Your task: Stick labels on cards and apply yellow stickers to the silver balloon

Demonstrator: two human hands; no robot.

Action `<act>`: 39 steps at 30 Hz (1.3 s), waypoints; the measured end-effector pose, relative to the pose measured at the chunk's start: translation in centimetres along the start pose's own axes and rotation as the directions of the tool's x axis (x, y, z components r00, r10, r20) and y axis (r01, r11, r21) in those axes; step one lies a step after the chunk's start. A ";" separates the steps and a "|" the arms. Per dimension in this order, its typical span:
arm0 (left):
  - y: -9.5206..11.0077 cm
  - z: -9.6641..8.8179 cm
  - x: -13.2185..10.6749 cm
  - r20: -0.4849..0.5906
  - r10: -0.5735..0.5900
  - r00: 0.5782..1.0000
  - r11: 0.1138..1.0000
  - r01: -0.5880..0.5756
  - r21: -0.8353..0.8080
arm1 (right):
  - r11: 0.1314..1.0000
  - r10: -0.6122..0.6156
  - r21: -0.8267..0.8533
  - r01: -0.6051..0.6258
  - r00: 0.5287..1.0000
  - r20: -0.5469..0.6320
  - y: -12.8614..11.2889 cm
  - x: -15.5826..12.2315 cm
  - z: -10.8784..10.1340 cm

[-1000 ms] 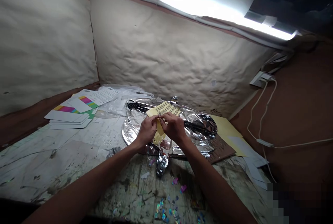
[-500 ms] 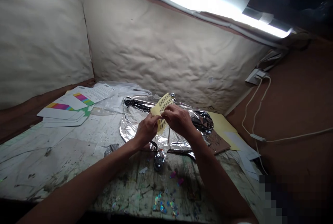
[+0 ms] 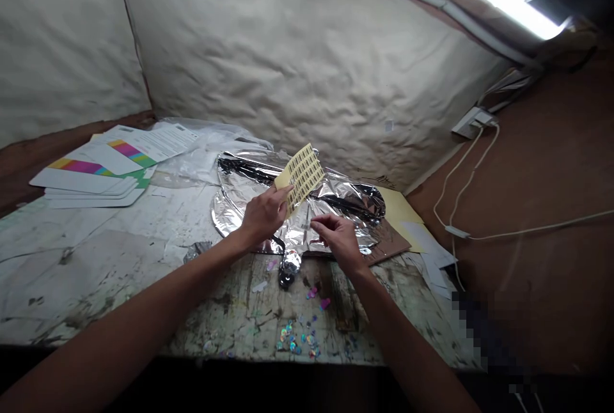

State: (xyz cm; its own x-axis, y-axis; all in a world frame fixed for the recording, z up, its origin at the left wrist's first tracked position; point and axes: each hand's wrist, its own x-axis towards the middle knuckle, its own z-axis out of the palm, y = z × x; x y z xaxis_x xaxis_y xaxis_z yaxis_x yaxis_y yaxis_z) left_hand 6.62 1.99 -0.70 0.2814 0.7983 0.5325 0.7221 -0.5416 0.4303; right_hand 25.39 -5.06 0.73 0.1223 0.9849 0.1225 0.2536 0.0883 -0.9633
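Note:
My left hand [image 3: 265,213] is closed on a yellow sheet of barcode stickers [image 3: 304,176], gripping it by its lower left side and holding it tilted above the table. Below it lies a flat silver foil balloon [image 3: 235,211] with a narrow tail [image 3: 291,263] pointing toward me. My right hand [image 3: 338,237] is apart from the sheet, over the balloon's lower middle. Its thumb and forefinger pinch a small pale sticker [image 3: 306,224], whose print is too small to read.
Printed cards [image 3: 91,176] and clear plastic bags [image 3: 206,148] lie at left. Brown cardboard [image 3: 391,243] and yellow paper [image 3: 403,205] are at right. Shiny confetti [image 3: 292,339] is scattered near the table's front edge. White cables [image 3: 455,232] hang along the right wall.
My right hand has moved from the sticker sheet down toward me, with a small sticker at its fingertips. My left hand still holds the sheet. The camera view has shifted.

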 end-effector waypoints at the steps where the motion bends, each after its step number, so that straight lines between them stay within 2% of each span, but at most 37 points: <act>1: -0.1 0.0 0.0 0.018 -0.011 1.000 1.000 0.011 0.003 | 0.997 0.061 0.043 -0.060 0.998 -0.012 0.7 -0.4 0.2; 3: -0.4 0.2 0.1 0.046 -0.030 0.998 1.000 0.030 0.011 | 0.992 0.108 0.074 -0.106 0.994 -0.031 1.9 -1.0 0.8; 8: -0.9 0.5 0.2 0.099 -0.058 0.993 0.998 0.060 -0.020 | 0.996 0.074 0.047 -0.073 0.997 -0.027 3.3 -1.4 1.9; 13: -0.9 0.4 0.2 0.121 -0.057 0.991 0.998 0.061 -0.033 | 0.999 0.042 -0.018 -0.042 0.999 -0.019 3.9 -1.7 2.1; 16: -0.9 0.4 0.2 0.135 -0.069 0.989 0.997 0.073 -0.026 | 0.998 0.033 -0.049 -0.034 0.999 -0.022 3.8 -1.8 2.2; 19: -1.0 0.5 0.2 0.145 -0.074 0.987 0.997 0.078 -0.021 | 0.988 0.003 -0.154 -0.012 0.998 -0.056 3.2 -2.1 2.4; 24: -1.0 0.5 0.2 0.145 -0.077 0.986 0.997 0.078 -0.001 | 0.944 -0.105 -0.319 0.084 0.993 -0.050 2.3 -2.9 2.8; 27: -1.0 0.3 0.2 0.148 -0.071 0.986 0.997 0.072 -0.001 | 0.865 -0.196 -0.471 0.171 0.981 -0.003 2.3 -3.1 3.0; 29: -1.0 0.3 0.2 0.140 -0.062 0.988 0.998 0.063 -0.003 | 0.771 -0.228 -0.605 0.199 0.973 0.029 2.5 -2.8 3.1; 32: -1.0 0.3 0.2 0.129 -0.049 0.990 0.999 0.051 -0.011 | 0.629 -0.198 -0.763 0.153 0.980 0.033 2.6 -2.1 2.9; 34: -1.0 0.2 0.2 0.132 -0.051 0.990 0.998 0.054 -0.019 | 0.577 -0.187 -0.808 0.118 0.982 0.010 2.4 -1.8 2.2; 35: -1.0 0.2 0.3 0.128 -0.056 0.990 0.998 0.059 -0.025 | 0.563 -0.205 -0.814 0.141 0.978 0.028 2.1 -1.7 1.7; 37: -1.0 0.0 0.5 0.098 -0.063 0.993 0.995 0.069 -0.065 | 0.535 -0.274 -0.791 0.299 0.946 0.172 1.5 -1.7 0.6; 39: -1.0 -0.2 0.7 0.023 -0.071 0.997 0.986 0.074 -0.148 | 0.490 -0.320 -0.702 0.517 0.855 0.408 0.9 -2.1 -0.4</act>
State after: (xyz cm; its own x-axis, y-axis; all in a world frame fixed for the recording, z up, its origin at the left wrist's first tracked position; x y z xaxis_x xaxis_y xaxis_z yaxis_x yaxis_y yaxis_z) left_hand 5.93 3.01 -0.60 0.2439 0.8407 0.4835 0.6397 -0.5142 0.5713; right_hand 25.72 -7.10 -0.35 -0.3676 0.8749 0.3152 0.8608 0.4484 -0.2406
